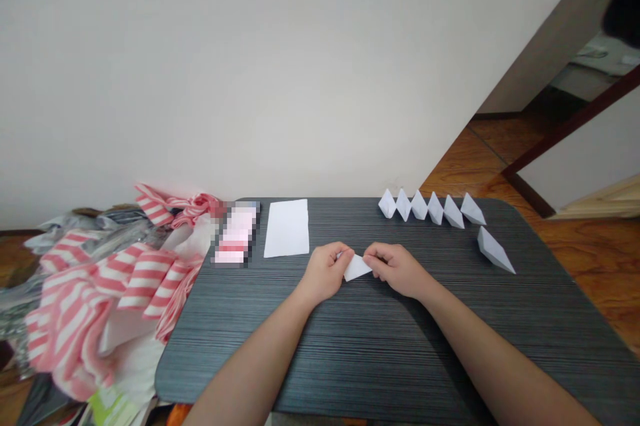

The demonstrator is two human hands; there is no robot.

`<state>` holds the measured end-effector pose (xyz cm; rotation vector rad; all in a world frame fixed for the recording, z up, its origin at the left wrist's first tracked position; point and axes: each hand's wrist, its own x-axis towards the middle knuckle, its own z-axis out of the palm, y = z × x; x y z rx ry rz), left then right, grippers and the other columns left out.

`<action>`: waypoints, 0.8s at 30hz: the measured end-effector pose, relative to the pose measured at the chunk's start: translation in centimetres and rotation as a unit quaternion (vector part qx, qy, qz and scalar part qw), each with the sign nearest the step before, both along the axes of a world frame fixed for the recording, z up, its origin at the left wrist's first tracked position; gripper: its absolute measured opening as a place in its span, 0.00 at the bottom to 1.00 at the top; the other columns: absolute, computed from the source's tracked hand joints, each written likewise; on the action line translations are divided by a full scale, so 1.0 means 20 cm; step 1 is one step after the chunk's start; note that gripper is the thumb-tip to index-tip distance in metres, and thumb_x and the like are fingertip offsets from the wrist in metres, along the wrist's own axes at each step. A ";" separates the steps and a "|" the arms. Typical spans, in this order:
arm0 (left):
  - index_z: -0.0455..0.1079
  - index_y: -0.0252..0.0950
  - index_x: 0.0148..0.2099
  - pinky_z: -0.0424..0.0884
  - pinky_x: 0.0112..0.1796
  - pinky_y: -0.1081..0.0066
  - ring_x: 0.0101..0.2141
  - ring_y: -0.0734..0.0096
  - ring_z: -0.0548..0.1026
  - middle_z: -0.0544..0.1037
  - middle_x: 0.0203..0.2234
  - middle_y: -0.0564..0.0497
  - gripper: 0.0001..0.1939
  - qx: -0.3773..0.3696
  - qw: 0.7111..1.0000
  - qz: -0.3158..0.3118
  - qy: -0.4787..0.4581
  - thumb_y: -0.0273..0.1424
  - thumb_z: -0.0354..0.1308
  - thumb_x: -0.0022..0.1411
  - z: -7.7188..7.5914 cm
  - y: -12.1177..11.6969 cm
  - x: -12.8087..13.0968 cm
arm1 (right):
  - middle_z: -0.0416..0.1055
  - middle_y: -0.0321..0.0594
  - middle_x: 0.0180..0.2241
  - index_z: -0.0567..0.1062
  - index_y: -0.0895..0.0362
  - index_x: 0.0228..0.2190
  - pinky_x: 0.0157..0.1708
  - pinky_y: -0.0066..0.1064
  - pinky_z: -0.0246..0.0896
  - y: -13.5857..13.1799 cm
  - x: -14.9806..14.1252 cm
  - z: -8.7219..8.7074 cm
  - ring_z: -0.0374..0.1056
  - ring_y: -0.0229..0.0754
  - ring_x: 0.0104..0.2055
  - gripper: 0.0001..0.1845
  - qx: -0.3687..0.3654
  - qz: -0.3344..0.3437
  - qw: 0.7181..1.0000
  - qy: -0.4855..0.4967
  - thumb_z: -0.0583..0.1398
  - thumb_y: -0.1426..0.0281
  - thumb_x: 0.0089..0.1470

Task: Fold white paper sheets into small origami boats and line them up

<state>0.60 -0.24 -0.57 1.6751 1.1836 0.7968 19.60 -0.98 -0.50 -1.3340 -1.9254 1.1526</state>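
Note:
A small folded piece of white paper [357, 269] is pinched between both hands over the middle of the dark table. My left hand [326, 271] grips its left end, thumb on top. My right hand [396, 269] is closed on its right end, the fingers bent. Several folded paper boats [419, 205] stand in a row along the table's back edge, right of the hands. One more folded paper boat [494, 251] lies apart from that row, nearer the right side. Left of my left hand, flat white paper sheets [287, 229] lie on the table.
The dark striped table [320, 359] stands against a pale wall [280, 79]. A pixelated pink and white item [237, 234] lies at its back left. Red-and-white striped cloth [95, 293] is heaped beyond the left edge, among plastic bags. Wooden floor [575, 253] shows at right.

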 end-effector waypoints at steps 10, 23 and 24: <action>0.70 0.33 0.33 0.61 0.24 0.76 0.23 0.75 0.67 0.71 0.22 0.52 0.15 -0.037 0.998 0.026 -0.048 0.39 0.49 0.60 -0.04 0.01 0.00 | 0.68 0.33 0.17 0.69 0.57 0.23 0.20 0.24 0.54 0.00 0.02 -0.01 0.62 0.34 0.18 0.14 -0.025 -0.028 0.999 -0.007 0.52 0.66 0.57; 0.69 0.33 0.31 0.62 0.25 0.77 0.23 0.76 0.67 0.71 0.22 0.53 0.11 -0.042 0.997 0.049 -0.052 0.37 0.53 0.57 -0.03 0.02 -0.01 | 0.65 0.32 0.15 0.69 0.57 0.23 0.19 0.24 0.55 0.01 0.03 -0.01 0.60 0.33 0.16 0.17 -0.048 -0.046 0.998 0.015 0.50 0.62 0.58; 0.69 0.33 0.32 0.61 0.24 0.77 0.22 0.76 0.66 0.71 0.21 0.53 0.12 -0.052 0.995 0.051 -0.061 0.37 0.53 0.57 -0.04 0.02 -0.02 | 0.65 0.32 0.15 0.70 0.57 0.24 0.19 0.24 0.54 0.01 0.03 -0.01 0.60 0.33 0.16 0.17 -0.052 -0.048 0.997 0.020 0.50 0.62 0.59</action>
